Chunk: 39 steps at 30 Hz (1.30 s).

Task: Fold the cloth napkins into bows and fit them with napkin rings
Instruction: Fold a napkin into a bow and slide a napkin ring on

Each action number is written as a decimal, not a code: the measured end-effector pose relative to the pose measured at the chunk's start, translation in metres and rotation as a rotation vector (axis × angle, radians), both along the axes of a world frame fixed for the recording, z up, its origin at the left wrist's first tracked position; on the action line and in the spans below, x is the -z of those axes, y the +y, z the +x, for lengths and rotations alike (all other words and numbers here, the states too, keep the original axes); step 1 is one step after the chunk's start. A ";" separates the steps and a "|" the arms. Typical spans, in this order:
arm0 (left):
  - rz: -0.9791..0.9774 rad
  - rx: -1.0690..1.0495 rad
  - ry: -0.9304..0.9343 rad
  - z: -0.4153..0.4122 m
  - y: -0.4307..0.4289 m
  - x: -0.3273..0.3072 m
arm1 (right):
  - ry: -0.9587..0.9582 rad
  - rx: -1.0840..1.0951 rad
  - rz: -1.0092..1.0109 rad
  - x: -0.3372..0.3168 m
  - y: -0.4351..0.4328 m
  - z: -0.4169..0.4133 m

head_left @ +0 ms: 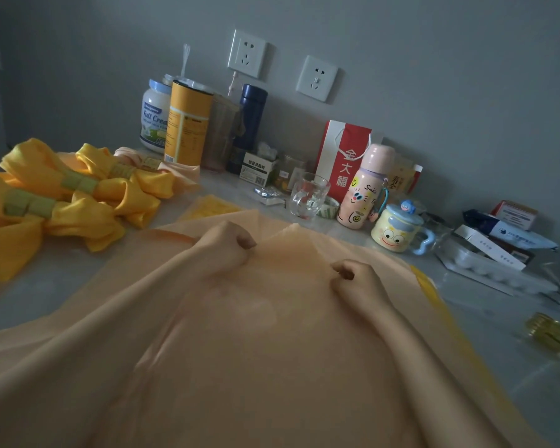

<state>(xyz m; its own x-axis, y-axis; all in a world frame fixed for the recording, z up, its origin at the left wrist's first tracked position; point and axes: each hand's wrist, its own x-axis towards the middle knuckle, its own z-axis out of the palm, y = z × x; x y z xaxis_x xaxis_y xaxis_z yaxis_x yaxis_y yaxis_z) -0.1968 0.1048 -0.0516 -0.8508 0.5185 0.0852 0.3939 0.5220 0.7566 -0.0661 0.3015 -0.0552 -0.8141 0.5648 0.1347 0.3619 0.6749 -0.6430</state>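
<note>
Centre: napkin [240, 334] spread on table [46, 292]
Left: bows [62, 195] beside the napkin
Behind bows: canister [188, 124], flask [251, 114] against wall [434, 59]
Behind napkin: glass [307, 195], bottle [366, 189], lidded mug [398, 227], left to right

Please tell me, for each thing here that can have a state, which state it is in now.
peach napkin: spread out, not yet folded into a bow
left hand: pinches the peach napkin
right hand: pinches the peach napkin
yellow bows: folded, each inside a green ring
glass mug: upright, empty
pink bottle: upright, cap on
yellow cup: upright, lid on
</note>
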 end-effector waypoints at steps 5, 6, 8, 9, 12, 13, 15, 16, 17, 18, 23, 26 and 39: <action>0.057 0.043 0.168 0.010 -0.004 0.001 | 0.117 -0.020 0.023 0.005 -0.002 0.000; 0.058 0.056 0.226 0.012 -0.005 -0.001 | 0.126 -0.013 0.042 0.004 -0.003 0.000; 0.076 0.097 0.312 0.017 -0.007 -0.006 | 0.127 -0.001 0.085 0.003 -0.005 0.002; 0.083 0.112 0.342 0.021 -0.006 -0.009 | 0.119 0.008 0.104 0.002 -0.007 0.003; 0.015 0.157 0.488 0.029 -0.003 -0.014 | 0.069 0.040 0.160 -0.002 -0.016 0.006; -0.021 0.185 0.552 0.032 -0.001 -0.014 | 0.065 0.038 0.179 -0.003 -0.019 0.007; -0.079 0.232 0.628 0.036 0.002 -0.012 | 0.078 0.030 0.228 -0.005 -0.023 0.008; -0.104 0.244 0.643 0.038 0.003 -0.010 | 0.098 0.013 0.250 -0.006 -0.026 0.009; -0.130 0.248 0.652 0.039 0.003 -0.009 | 0.134 -0.020 0.265 -0.008 -0.030 0.008; -0.157 0.254 0.654 0.039 0.004 -0.008 | 0.163 -0.069 0.263 -0.010 -0.034 0.008; -0.248 0.229 0.604 0.039 0.001 -0.008 | 0.080 -0.300 0.290 -0.006 -0.057 0.002; -0.305 0.154 0.627 0.042 0.005 -0.006 | 0.033 -0.297 0.413 -0.001 -0.056 0.000; -0.400 0.231 0.508 0.047 0.020 0.015 | -0.232 -0.479 0.388 0.002 -0.057 -0.005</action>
